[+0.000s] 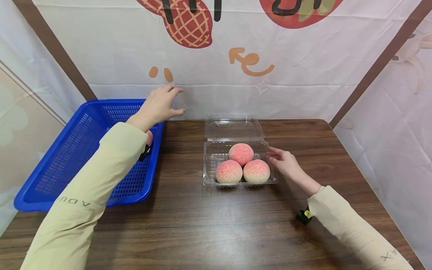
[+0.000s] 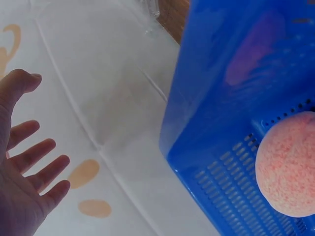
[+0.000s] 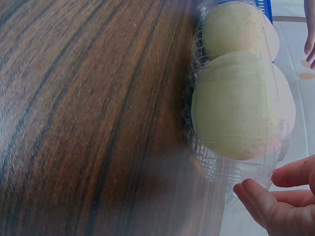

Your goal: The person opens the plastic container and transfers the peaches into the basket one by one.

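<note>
A clear plastic clamshell box (image 1: pixel 210 157) stands on the table with its lid (image 1: pixel 234 129) folded back. Three pink-and-cream peaches lie inside: one peach (image 1: pixel 241 154) behind, a left peach (image 1: pixel 228 172) and a right peach (image 1: pixel 256 171) in front. My right hand (image 1: pixel 285 162) pinches the box's right rim; the right wrist view shows fingers (image 3: pixel 261 201) on either side of the wall. My left hand (image 1: pixel 160 103) hovers empty, fingers spread, by the far right corner of a blue basket (image 1: pixel 153 176). Another peach (image 2: pixel 290 164) sits in that basket, mostly hidden behind my sleeve in the head view.
The brown wooden table (image 1: pixel 209 232) carries the basket at left and the box near its back edge. Behind hangs a white printed cloth (image 1: pixel 128 48), close to the open lid. A second cloth (image 1: pixel 401 123) borders the right side.
</note>
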A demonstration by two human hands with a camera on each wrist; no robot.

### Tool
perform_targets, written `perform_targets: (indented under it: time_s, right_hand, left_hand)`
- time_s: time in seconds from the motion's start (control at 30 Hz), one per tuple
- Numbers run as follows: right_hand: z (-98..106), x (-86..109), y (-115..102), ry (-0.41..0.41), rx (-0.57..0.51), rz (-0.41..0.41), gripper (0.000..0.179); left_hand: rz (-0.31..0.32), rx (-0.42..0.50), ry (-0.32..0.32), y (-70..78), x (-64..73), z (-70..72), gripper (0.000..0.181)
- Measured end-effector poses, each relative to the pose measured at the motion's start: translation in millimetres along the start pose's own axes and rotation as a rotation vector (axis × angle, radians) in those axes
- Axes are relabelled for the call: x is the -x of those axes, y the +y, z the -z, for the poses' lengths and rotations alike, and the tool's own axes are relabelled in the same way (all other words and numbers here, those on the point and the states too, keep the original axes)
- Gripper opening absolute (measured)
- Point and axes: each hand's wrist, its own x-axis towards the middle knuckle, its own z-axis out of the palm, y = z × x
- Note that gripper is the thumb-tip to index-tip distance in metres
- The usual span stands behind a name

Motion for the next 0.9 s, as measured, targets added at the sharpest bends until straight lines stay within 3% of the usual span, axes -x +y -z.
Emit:
perform_targets:
  time_s: [0.9]
  right_hand:
    - [0.0, -1.1, -2.6, 0.007, 0.016, -0.01, 0.043]
  left_hand:
    - [-0.059, 0.018, -0.008, 24.6, -13.9, -4.7, 0.06]
